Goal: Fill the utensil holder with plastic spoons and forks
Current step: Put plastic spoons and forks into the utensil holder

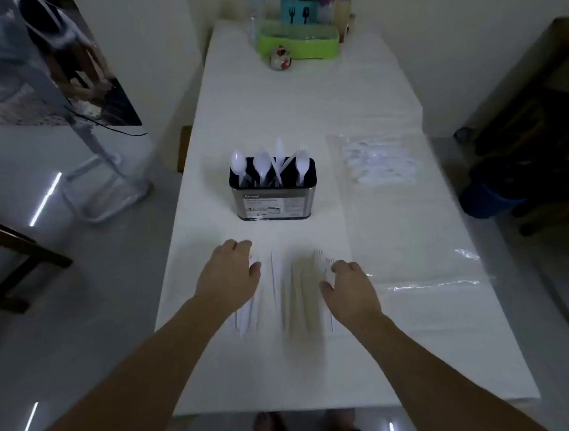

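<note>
A metal utensil holder [274, 200] with a black top stands mid-table and holds several white plastic spoons and forks [263, 169] upright. Nearer to me, loose white plastic cutlery [300, 296] lies in blurred rows on the white table [409, 359]. My left hand [228, 275] rests over the left rows, fingers curled down onto them. My right hand [346, 287] touches the fork ends at the right of the pile. Blur hides whether either hand grips a piece.
A clear plastic bag [380, 164] of white cutlery lies right of the holder, and an empty clear bag [429, 271] beside my right hand. At the far end stand a green tray [299, 44], a teal caddy [299, 9], bottles and a small ornament [281, 59]. Chairs flank the table.
</note>
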Demonstrator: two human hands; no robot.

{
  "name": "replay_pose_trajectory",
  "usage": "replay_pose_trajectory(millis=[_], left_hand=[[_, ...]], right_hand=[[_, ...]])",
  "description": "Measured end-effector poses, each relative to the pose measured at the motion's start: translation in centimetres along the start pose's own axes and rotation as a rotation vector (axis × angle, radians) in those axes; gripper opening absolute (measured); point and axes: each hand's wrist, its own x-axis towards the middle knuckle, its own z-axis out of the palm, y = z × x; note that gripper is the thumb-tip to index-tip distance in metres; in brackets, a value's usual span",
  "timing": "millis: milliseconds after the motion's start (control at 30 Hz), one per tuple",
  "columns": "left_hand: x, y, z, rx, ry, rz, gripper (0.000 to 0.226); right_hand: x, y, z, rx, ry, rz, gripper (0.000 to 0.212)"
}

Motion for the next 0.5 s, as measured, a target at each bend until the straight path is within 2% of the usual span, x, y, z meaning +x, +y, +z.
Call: replay_pose_trajectory(millis=[100,233,367,500], left_hand=[[-0.7,-0.6,1.7,-0.048,-0.006,-0.048,0.042],[-1.4,-0.3,4.0,-0.084,-0.018,-0.061,0.038],[-1.6,0.3,5.7,-0.116,-0.023,-0.048,0.031],[-1.3,0.9,7.0,-0.153,-0.050,-0.045,0.028]], right_hand=[[0.1,0.8,0.8,0.061,0.033,0.160,0.036],[0.4,1.5,2.2,0.099,0.020,0.305,0.047],[0.7,1.1,3.5,0.090,0.013,0.363,0.061],[0.9,0.7,4.1,0.080,0.036,0.371,0.059]])
